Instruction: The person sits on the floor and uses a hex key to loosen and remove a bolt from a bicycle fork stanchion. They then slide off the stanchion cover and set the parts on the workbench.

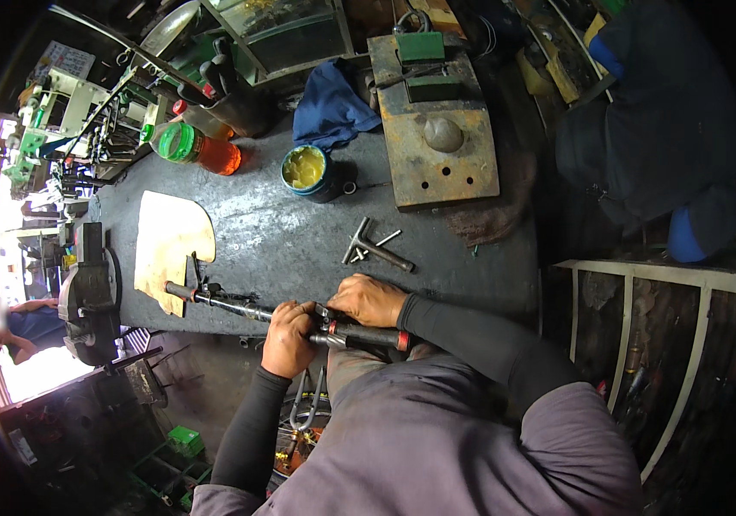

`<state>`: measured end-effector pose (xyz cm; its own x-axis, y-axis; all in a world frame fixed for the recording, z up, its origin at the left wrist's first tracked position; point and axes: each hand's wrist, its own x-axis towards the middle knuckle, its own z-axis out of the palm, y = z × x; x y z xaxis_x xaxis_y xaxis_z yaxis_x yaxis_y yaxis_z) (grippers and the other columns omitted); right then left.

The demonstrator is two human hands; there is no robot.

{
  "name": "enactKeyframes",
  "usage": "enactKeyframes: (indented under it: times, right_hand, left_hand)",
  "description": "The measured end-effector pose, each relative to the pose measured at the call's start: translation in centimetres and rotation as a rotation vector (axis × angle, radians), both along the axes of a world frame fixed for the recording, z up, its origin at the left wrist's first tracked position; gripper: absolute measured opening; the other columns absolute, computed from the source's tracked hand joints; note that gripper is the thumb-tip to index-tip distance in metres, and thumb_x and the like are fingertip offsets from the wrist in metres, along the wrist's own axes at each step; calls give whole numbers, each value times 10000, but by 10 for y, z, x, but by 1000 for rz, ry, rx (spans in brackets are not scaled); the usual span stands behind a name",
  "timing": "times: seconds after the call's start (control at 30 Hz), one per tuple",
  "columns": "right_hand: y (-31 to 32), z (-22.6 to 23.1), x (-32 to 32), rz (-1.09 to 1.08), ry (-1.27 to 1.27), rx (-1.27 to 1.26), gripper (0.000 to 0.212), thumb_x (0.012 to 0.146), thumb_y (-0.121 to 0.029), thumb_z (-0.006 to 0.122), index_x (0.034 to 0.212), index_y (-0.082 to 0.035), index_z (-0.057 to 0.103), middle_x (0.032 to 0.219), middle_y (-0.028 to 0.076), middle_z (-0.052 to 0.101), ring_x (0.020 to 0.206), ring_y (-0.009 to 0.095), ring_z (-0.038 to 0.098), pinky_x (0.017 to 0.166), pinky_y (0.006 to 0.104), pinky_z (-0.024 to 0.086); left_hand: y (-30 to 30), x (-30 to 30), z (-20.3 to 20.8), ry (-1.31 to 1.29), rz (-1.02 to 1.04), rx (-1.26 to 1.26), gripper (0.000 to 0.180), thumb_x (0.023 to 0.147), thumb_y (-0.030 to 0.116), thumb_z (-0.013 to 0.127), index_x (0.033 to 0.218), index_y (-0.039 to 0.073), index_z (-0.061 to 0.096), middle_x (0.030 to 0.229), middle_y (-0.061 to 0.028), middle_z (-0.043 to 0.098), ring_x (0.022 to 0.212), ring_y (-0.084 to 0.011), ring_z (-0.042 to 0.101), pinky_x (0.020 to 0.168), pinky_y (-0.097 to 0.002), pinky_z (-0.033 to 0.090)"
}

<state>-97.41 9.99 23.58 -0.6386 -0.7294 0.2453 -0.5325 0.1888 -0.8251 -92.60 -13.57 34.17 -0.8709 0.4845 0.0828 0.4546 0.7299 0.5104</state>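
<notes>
A bicycle handlebar (247, 310) lies across in front of my body, along the near edge of the workbench. Its left grip (180, 291) is black with a red ring, and the right grip (372, 335) matches it. My left hand (289, 338) is closed around the bar, left of the right grip. Just beyond that grip, my right hand (368, 299) has its fingers curled in beside a black lever clamp (323, 315); what they pinch is hidden. Past my right hand, a T-handle wrench (376, 249) rests on the bench with a thin metal rod under it.
On the dark workbench (256, 232) stand a tub of yellow grease (305, 169), a green-lidded jar (200, 150) and a blue cloth (333, 107). A rusty steel plate (471, 168) lies far right. A vise (91, 292) borders the left. Another person (28, 327) is at far left.
</notes>
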Motion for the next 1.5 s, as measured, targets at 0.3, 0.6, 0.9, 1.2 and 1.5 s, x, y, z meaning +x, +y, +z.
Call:
enactKeyframes:
  times: [0.3, 0.6, 0.9, 1.2, 1.5]
  right_hand:
    - [2, 15, -12, 59, 16, 130, 229, 971, -117, 641, 1120, -113, 814, 1027, 126, 811, 1060, 336, 743, 1017, 463, 556]
    - [17, 14, -2, -110, -174, 0, 380, 1037, -164, 703, 1387, -18, 725, 1182, 208, 811, 1195, 381, 749, 1033, 472, 572]
    - [55, 107, 60, -257, -481, 214, 460, 1086, -317, 715, 1465, -58, 698, 1215, 253, 784, 1138, 449, 751, 998, 516, 584]
    - [52, 96, 64, -291, -391, 193, 440, 1062, -269, 746, 1447, -58, 733, 1080, 246, 785, 1013, 435, 761, 921, 508, 594]
    - [52, 103, 63, -289, -425, 188, 476, 1073, -332, 721, 1457, -50, 723, 1191, 258, 794, 1112, 447, 753, 994, 521, 583]
  left_hand:
    - [4, -5, 0, 24, -10, -15, 239, 710, 30, 861, 838, 37, 660, 1078, -162, 783, 1014, -379, 746, 1085, -531, 552]
    - [-1, -1, -3, -147, 35, -91, 259, 745, 84, 883, 940, 49, 717, 1277, -164, 793, 1184, -400, 731, 1197, -568, 487]
    - [0, -6, -10, -18, 25, -66, 228, 742, 81, 878, 904, 44, 722, 1113, -134, 794, 1086, -377, 757, 1163, -562, 513]
    - [-3, -6, -6, -56, -17, -102, 291, 712, 89, 909, 930, 33, 724, 1223, -141, 789, 1150, -372, 749, 1167, -569, 514]
    - [-39, 22, -27, -275, 475, 787, 503, 1136, 570, 622, 1059, 74, 614, 1032, 0, 612, 817, -79, 518, 616, -250, 405]
